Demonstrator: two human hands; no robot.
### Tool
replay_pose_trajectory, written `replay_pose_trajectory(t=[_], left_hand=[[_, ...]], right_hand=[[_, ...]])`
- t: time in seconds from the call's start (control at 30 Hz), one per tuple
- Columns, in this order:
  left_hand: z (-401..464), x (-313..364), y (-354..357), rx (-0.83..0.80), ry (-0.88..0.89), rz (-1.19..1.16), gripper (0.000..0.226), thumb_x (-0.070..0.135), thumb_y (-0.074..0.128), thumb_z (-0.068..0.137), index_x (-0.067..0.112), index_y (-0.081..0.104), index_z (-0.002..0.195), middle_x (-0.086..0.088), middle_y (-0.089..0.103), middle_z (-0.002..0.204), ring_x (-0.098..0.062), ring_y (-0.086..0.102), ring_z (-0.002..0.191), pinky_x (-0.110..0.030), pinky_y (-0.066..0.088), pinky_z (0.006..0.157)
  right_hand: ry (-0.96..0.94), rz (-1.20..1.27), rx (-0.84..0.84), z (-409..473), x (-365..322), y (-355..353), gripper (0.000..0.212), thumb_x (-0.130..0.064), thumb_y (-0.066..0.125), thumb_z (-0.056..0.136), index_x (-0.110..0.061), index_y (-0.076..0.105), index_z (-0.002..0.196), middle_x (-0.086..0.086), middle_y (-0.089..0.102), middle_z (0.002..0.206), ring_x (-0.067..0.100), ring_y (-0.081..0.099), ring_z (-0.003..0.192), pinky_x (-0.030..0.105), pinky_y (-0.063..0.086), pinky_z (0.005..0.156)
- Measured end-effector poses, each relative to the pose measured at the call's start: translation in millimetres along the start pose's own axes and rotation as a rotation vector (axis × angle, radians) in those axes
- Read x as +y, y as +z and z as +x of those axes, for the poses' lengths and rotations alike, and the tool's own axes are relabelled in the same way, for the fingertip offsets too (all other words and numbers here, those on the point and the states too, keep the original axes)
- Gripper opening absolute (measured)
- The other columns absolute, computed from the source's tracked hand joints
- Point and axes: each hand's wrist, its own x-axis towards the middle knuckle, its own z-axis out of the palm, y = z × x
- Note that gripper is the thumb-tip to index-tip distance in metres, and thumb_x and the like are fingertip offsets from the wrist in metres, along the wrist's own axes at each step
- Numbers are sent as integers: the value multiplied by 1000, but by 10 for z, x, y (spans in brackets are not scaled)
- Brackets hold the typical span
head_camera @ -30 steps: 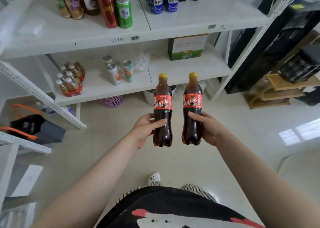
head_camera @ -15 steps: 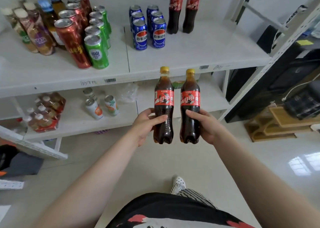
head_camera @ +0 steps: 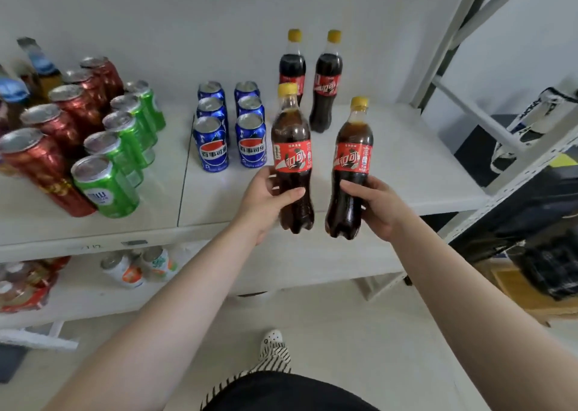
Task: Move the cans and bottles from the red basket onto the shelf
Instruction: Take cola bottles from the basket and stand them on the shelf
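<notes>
My left hand (head_camera: 266,198) grips the lower half of a cola bottle (head_camera: 292,148) with a red label and yellow cap. My right hand (head_camera: 380,206) holds a second, matching cola bottle (head_camera: 353,157). Both bottles are upright, a little apart, held over the front edge of the white upper shelf (head_camera: 406,166). Two more cola bottles (head_camera: 327,82) stand at the back of that shelf, just behind the held ones. The red basket is out of view.
Blue Pepsi cans (head_camera: 231,129) stand in two rows left of the bottles; green cans (head_camera: 122,148), red cans (head_camera: 56,148) and tea bottles (head_camera: 34,73) fill the shelf's left. A lower shelf (head_camera: 93,298) holds small cans and a wrapped pack. Diagonal shelf braces (head_camera: 453,32) rise at right.
Both hands have raised the two bottles up and forward to the upper shelf's front edge. The bottles have spread slightly apart, and the view has tilted up toward the shelf.
</notes>
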Motion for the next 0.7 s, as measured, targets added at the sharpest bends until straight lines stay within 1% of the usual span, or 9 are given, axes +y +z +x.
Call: replay_pose_trajectory(t=[0.03, 0.1, 0.13, 0.2, 0.33, 0.43, 0.53, 0.6, 0.7], left_hand=[[167, 28, 40, 23, 24, 11, 54, 8, 76, 76, 18, 49, 123, 0, 66, 114, -9, 63, 99, -23, 49, 81], [494, 68, 103, 67, 71, 67, 59, 13, 78, 75, 23, 47, 125, 2, 62, 122, -13, 60, 109, -30, 45, 90], [635, 91, 128, 80, 92, 99, 60, 15, 77, 76, 25, 46, 126, 6, 60, 122, -12, 58, 110, -32, 43, 92], [893, 121, 181, 109, 123, 149, 59, 15, 75, 79, 25, 44, 127, 11, 54, 118, -10, 53, 108, -31, 40, 91], [1310, 79, 325, 166, 176, 176, 51, 12, 74, 80, 25, 45, 120, 3, 54, 126, -14, 52, 113, -35, 43, 96], [1552, -26, 409, 241, 187, 220, 53, 13, 75, 77, 18, 48, 123, -1, 57, 129, -20, 55, 119, -41, 45, 102], [1718, -96, 427, 292, 237, 271, 54, 17, 76, 76, 18, 49, 123, -2, 60, 127, -19, 57, 118, -44, 46, 103], [1786, -117, 411, 317, 272, 330, 56, 18, 75, 77, 17, 48, 126, -2, 60, 128, -18, 55, 120, -44, 45, 104], [1821, -131, 407, 347, 335, 414, 61, 15, 71, 81, 16, 43, 135, -3, 55, 136, -18, 48, 128, -32, 37, 107]], right_hand=[[-25, -8, 0, 146, -77, -11, 32, -4, 67, 83, -12, 62, 113, 5, 68, 101, 22, 64, 93, 34, 53, 82], [-70, -15, 4, 435, -207, -21, 31, 1, 66, 82, -13, 63, 110, 5, 68, 99, 20, 65, 91, 30, 52, 79], [-90, -23, 8, 576, -260, -24, 34, 2, 67, 81, -13, 63, 110, 4, 69, 100, 20, 65, 92, 29, 51, 78], [-141, -63, 17, 851, -345, -41, 39, 3, 69, 78, -13, 62, 113, 4, 69, 101, 22, 64, 96, 30, 50, 80], [-230, -119, 48, 1312, -439, -65, 47, 3, 74, 72, -13, 63, 114, 3, 70, 101, 23, 63, 98, 35, 49, 84], [-260, -153, 61, 1535, -463, -62, 53, -2, 77, 65, -15, 62, 114, 7, 70, 108, 25, 64, 104, 38, 51, 88], [-302, -197, 54, 1710, -445, -97, 53, 3, 76, 68, -14, 61, 116, 8, 69, 109, 21, 63, 102, 34, 50, 86], [-320, -224, 29, 1784, -433, -134, 56, 4, 76, 68, -13, 60, 120, 7, 69, 110, 19, 63, 102, 30, 50, 86], [-350, -323, 12, 1869, -426, -198, 59, 3, 77, 70, -14, 57, 123, 4, 69, 112, 16, 64, 104, 29, 50, 90]])
